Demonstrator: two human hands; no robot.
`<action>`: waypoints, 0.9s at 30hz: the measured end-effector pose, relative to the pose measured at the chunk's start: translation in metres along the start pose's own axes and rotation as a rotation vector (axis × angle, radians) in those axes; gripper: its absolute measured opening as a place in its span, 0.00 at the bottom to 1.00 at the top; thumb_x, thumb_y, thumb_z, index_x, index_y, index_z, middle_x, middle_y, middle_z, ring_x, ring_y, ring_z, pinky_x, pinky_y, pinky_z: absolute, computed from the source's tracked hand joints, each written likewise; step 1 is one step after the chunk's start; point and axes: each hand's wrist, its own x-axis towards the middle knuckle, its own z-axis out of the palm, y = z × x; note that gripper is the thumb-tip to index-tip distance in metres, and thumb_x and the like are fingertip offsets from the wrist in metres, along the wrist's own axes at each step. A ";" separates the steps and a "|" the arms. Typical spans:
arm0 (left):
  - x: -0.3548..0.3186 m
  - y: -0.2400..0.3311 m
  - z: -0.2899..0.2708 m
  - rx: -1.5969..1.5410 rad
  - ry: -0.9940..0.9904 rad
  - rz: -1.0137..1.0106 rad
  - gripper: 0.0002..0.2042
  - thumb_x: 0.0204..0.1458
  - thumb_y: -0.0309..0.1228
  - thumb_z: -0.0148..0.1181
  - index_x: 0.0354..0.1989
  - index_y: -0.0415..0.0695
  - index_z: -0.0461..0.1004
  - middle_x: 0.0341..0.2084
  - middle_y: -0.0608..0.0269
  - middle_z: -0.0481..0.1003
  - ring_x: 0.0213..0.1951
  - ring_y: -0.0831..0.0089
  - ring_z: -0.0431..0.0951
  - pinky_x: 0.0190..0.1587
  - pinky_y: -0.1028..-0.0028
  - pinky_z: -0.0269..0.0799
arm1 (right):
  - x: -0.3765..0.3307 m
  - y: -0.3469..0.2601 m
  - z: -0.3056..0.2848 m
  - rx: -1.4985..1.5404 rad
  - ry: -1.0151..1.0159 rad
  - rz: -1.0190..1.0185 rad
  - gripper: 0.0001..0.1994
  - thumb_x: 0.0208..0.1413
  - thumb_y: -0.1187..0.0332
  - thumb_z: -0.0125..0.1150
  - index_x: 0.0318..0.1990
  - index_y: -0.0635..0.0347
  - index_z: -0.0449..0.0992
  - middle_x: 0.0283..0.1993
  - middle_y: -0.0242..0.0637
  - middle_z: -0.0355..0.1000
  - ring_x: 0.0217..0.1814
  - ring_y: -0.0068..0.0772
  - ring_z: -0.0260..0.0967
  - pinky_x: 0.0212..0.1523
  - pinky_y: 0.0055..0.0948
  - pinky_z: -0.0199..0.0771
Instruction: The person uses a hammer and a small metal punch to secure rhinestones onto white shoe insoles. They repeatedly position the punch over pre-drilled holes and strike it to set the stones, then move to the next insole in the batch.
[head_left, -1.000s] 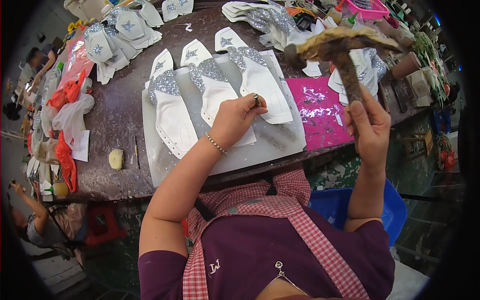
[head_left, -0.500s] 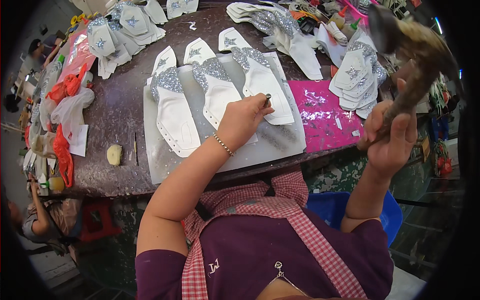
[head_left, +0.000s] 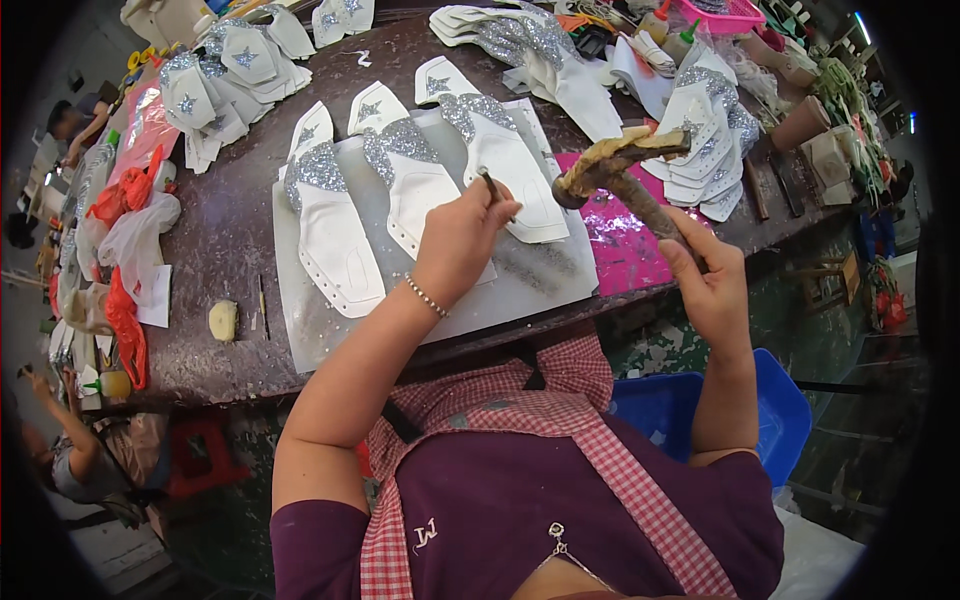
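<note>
My left hand [head_left: 458,235] pinches a short metal punch [head_left: 486,178] above the right-hand one of three white cut pieces. Each cut piece [head_left: 335,245] has a silver glitter band and a star, and they lie side by side on a pale board [head_left: 310,335]. A row of small holes runs along the lower edge of the left piece. The punch is tilted; whether its tip touches the piece I cannot tell. My right hand [head_left: 715,285] grips a hammer [head_left: 632,190] by its handle, its wrapped head raised to the right of the punch.
Beside the board lies a shiny pink sheet [head_left: 612,235]. Stacks of glittered white pieces [head_left: 245,85] fill the far side, with another stack [head_left: 700,150] at right. A yellowish lump [head_left: 223,320] and plastic bags [head_left: 125,290] are at left. Another person [head_left: 85,450] sits at lower left.
The hammer has come down and left from its raised position, with my right hand. My left hand has shifted slightly left and the punch now leans over.
</note>
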 end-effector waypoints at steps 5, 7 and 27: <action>-0.003 -0.010 0.009 0.022 0.003 0.045 0.09 0.58 0.30 0.61 0.34 0.36 0.73 0.28 0.55 0.81 0.30 0.68 0.83 0.34 0.72 0.75 | -0.005 0.005 0.004 0.133 0.023 0.108 0.17 0.61 0.71 0.61 0.56 0.70 0.74 0.32 0.24 0.71 0.32 0.12 0.59 0.31 0.17 0.61; -0.002 -0.008 0.008 0.056 -0.004 0.042 0.09 0.58 0.31 0.62 0.34 0.36 0.73 0.28 0.55 0.81 0.30 0.67 0.83 0.34 0.72 0.75 | -0.003 0.006 0.006 0.138 0.027 0.084 0.17 0.61 0.71 0.61 0.56 0.70 0.74 0.32 0.24 0.71 0.32 0.12 0.58 0.31 0.17 0.60; 0.001 -0.010 0.007 -0.282 -0.024 -0.205 0.09 0.65 0.31 0.50 0.38 0.36 0.65 0.32 0.51 0.81 0.30 0.65 0.84 0.34 0.71 0.81 | 0.011 -0.025 0.012 -0.028 -0.001 -0.155 0.17 0.59 0.76 0.59 0.56 0.69 0.74 0.30 0.27 0.70 0.31 0.17 0.60 0.32 0.20 0.63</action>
